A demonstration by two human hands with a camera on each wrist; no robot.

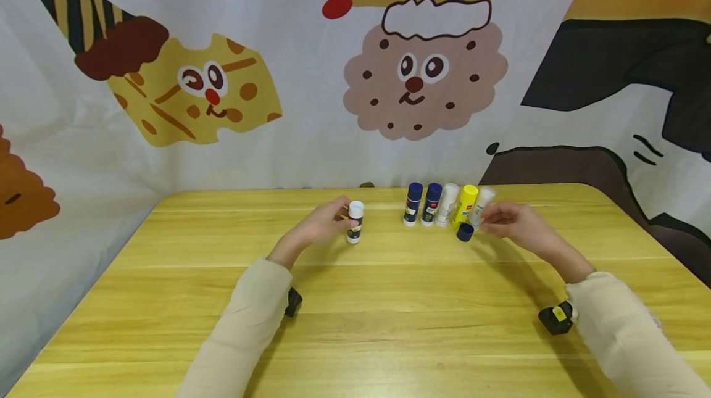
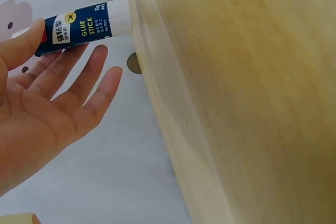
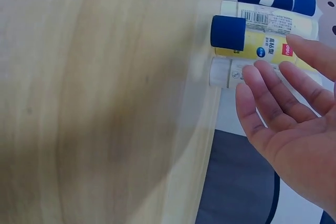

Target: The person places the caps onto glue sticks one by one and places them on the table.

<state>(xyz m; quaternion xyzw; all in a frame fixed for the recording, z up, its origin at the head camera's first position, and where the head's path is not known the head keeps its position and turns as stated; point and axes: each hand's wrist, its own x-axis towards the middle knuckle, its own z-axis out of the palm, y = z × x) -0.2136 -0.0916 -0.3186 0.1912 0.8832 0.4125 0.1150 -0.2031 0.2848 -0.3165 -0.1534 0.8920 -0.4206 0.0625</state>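
My left hand (image 1: 324, 223) pinches a navy and white glue stick (image 2: 84, 28) between thumb and fingers, its other fingers spread loosely. This stick is upright and without its cap, its pale top (image 1: 356, 207) showing. To the right, my right hand (image 1: 513, 223) has its fingers loosely bent beside a white glue stick (image 1: 483, 202), the last of a row. Nothing shows in its grasp. A navy cap (image 1: 465, 232) stands on the table just in front of the yellow glue stick (image 1: 465, 203), left of the right fingertips.
Two navy glue sticks (image 1: 413, 203) and another white one (image 1: 447, 205) make up the row's left part, near the table's back edge. Behind the wooden table (image 1: 389, 324) hangs a white cloth (image 1: 311, 157) with cartoon prints. Each wrist carries a small black device (image 1: 555, 319).
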